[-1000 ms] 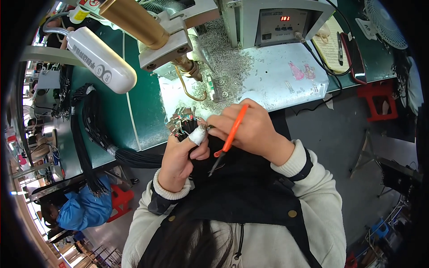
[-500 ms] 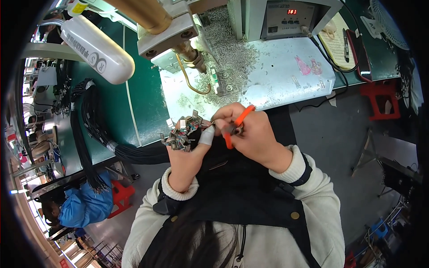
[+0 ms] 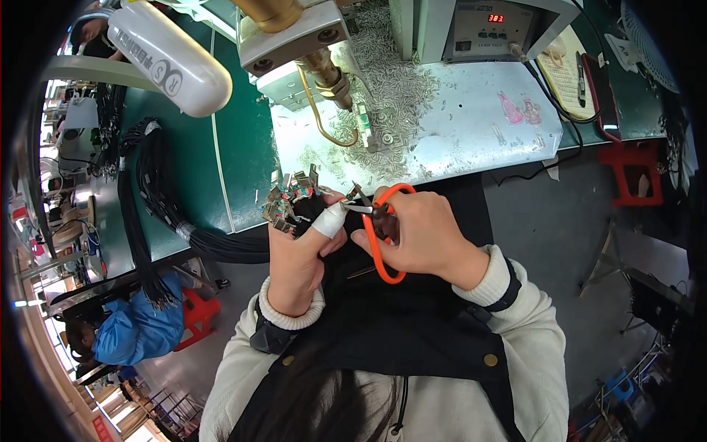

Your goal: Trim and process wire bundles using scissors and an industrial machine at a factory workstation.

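Observation:
My left hand (image 3: 294,269) is closed around the end of a black cable bundle (image 3: 224,248). Several small metal connectors with coloured wires (image 3: 283,199) fan out above its fingers. White tape wraps the left thumb, which pinches a single wire end with a small metal connector (image 3: 356,191). In my right hand (image 3: 434,239) are orange-handled scissors (image 3: 376,254), thumb and fingers at the loops. Their blades point left and meet the wire end at the taped thumb tip; whether they touch the wire I cannot tell.
Ahead stands a press-like machine (image 3: 324,77) with a metal nozzle over a plate strewn with small metal bits (image 3: 390,96). A control box (image 3: 490,33) sits behind. Far right lie a notepad (image 3: 563,74) and a phone (image 3: 605,103). A person in blue (image 3: 140,324) sits at lower left.
The scissors have swung from being tucked in my right palm to having their blades at the left thumb. My right hand has opened their loops and moved slightly down and right.

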{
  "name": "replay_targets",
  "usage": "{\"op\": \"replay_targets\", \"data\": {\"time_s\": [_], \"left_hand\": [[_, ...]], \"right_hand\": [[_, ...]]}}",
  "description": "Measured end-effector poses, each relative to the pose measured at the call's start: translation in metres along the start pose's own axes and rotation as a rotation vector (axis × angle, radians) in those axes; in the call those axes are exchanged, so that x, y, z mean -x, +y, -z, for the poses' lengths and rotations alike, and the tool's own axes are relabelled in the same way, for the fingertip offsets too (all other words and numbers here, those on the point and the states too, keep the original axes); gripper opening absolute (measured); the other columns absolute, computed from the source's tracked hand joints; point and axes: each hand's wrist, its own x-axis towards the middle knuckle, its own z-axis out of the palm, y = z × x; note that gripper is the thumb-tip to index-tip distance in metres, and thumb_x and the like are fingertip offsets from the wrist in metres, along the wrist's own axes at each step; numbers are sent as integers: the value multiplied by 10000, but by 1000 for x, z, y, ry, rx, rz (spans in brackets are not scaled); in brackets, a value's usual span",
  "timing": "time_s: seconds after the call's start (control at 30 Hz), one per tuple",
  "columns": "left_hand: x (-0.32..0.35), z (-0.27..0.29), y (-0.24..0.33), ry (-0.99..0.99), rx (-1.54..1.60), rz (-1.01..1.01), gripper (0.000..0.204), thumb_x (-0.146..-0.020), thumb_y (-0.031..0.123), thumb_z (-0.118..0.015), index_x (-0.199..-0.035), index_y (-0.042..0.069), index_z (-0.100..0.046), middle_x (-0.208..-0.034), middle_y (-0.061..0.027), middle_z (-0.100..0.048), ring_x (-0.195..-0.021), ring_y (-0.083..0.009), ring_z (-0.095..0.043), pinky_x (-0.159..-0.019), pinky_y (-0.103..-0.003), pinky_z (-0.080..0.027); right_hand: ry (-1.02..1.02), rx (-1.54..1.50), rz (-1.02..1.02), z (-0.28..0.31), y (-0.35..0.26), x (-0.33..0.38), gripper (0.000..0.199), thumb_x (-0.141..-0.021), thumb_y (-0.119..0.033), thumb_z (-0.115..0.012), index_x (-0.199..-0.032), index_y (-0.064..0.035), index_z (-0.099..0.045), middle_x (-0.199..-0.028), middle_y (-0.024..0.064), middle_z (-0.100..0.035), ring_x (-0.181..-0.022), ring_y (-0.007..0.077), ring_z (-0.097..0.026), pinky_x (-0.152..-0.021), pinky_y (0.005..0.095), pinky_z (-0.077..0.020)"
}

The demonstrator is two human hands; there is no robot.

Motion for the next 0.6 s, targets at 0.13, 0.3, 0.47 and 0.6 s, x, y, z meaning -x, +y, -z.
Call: {"op": "replay_targets", "data": {"time_s": [0.13,0.3,0.47,0.6], "left_hand": [[1,1,-2,11,-50,-18,159,-755,-23,-584,-911,-10,-550,-622,-15,-480,-447,-68,-352,-423,-215,-273],[-4,2,-1,52,-110,3,133,-760,-27,-569,-891,-12,-548,-616,-12,-473,-442,-67,-352,-420,-216,-269],[-31,12,0,-28,-66,148,106,-785,-4,-542,-890,-5,-536,-609,-1,-454,-439,-57,-342,-415,-209,-263],[-65,9,1,-107,130,255,119,-801,30,-535,-915,8,-511,-617,6,-441,-445,-45,-333,-414,-200,-263]], "right_hand": [[61,43,-15,-13,4,1,282,-673,-257,-680,-702,-21,-529,-483,56,-518,-427,192,-545,-414,269,-407],[20,12,-22,-24,13,4,236,-714,-207,-643,-702,-5,-522,-497,81,-515,-408,184,-524,-401,295,-392],[22,-379,-116,-32,27,5,178,-783,-146,-583,-757,12,-506,-497,73,-496,-378,129,-482,-384,293,-379],[162,-700,-377,-7,11,-7,160,-825,-142,-543,-803,6,-488,-504,38,-485,-376,92,-454,-361,252,-365]]}}
